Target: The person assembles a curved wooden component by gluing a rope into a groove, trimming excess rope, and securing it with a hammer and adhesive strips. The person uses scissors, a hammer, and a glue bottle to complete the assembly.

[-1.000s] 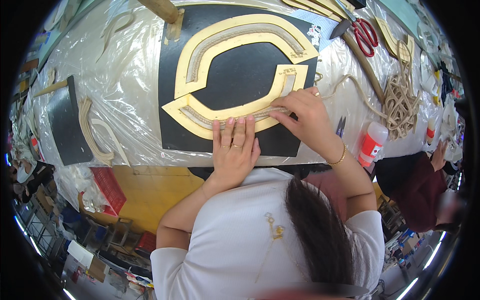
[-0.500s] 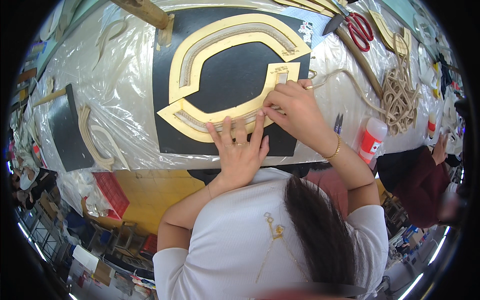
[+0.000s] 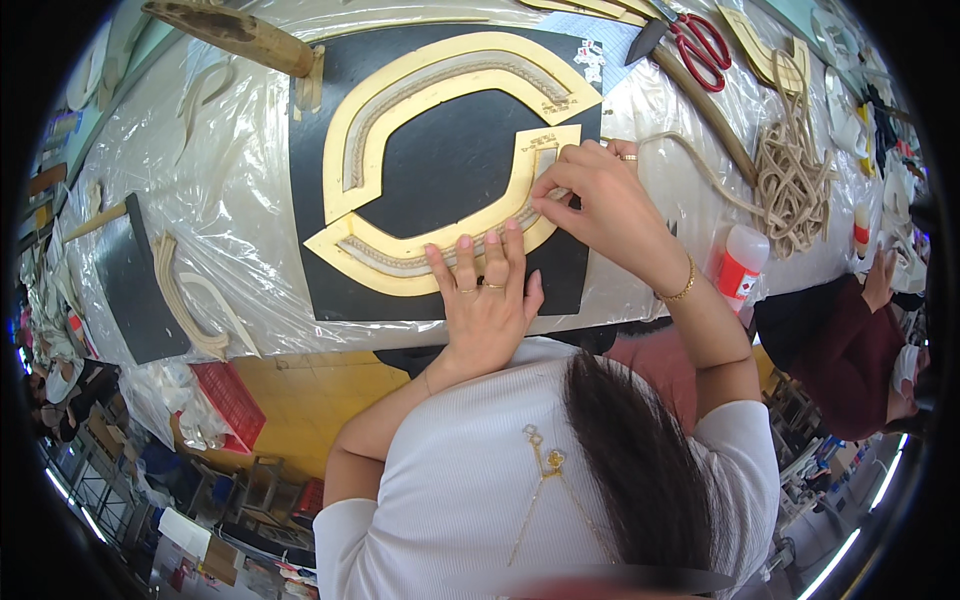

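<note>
Two curved yellow templates lie on a black board (image 3: 450,150), forming a broken ring. The near template (image 3: 385,281) has a pale channel with a beige braided cord (image 3: 392,264) along it. My left hand (image 3: 490,285) lies over this channel, fingers stretched and pressing the cord down. Further right along the channel, my right hand (image 3: 605,205) pinches the cord between thumb and forefinger. Its other fingers are curled, partly hiding the template's right end. From beyond that hand, a loose length of cord (image 3: 690,165) runs right. The far template (image 3: 343,135) holds a similar braided strip.
A cord heap (image 3: 790,175), a hammer (image 3: 700,105), red-handled scissors (image 3: 703,50) and a red-and-white bottle (image 3: 740,262) are at right. A wooden post (image 3: 235,38) leans in at far left. Cord strips (image 3: 178,300) lie beside a dark board (image 3: 140,285). Another person (image 3: 850,350) is at right.
Both hands have shifted a little to the right along the near template's channel, the right one still pinching the cord. The whole view has moved slightly.
</note>
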Available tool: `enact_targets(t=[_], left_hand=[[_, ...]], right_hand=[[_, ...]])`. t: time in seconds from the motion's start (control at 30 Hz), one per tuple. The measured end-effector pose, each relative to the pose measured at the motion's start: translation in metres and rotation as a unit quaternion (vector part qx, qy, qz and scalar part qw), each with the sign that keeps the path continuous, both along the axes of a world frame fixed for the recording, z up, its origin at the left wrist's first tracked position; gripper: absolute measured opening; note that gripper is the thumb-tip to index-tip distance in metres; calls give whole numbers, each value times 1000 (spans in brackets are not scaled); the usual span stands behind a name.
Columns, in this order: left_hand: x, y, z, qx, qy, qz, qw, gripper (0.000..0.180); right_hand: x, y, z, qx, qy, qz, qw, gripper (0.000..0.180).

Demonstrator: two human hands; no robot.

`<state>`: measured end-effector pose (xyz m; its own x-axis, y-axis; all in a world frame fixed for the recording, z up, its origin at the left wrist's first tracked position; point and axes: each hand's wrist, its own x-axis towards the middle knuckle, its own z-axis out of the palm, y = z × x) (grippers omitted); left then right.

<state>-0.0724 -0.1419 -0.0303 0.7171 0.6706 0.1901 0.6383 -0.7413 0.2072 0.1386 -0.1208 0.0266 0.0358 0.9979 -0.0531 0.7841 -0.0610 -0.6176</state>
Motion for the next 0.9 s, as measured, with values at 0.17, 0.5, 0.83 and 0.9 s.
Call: enact_targets(t=[0.17,0.5,0.83,0.9], left_hand=[[9,1,0,21,-24,15,999,67],[20,5,14,-142,-16,-9,990,76],[20,7,13,-148,-6,-16,989,76],[20,7,13,-135,-4,-16,991,76]], right_hand=[[3,6,-3,0,-35,32,999,7],[8,8,-2,-5,-46,31,998,11],[29,30,4,-2,-42,80,996,8],[29,33,4,-23,-51,90,994,6]])
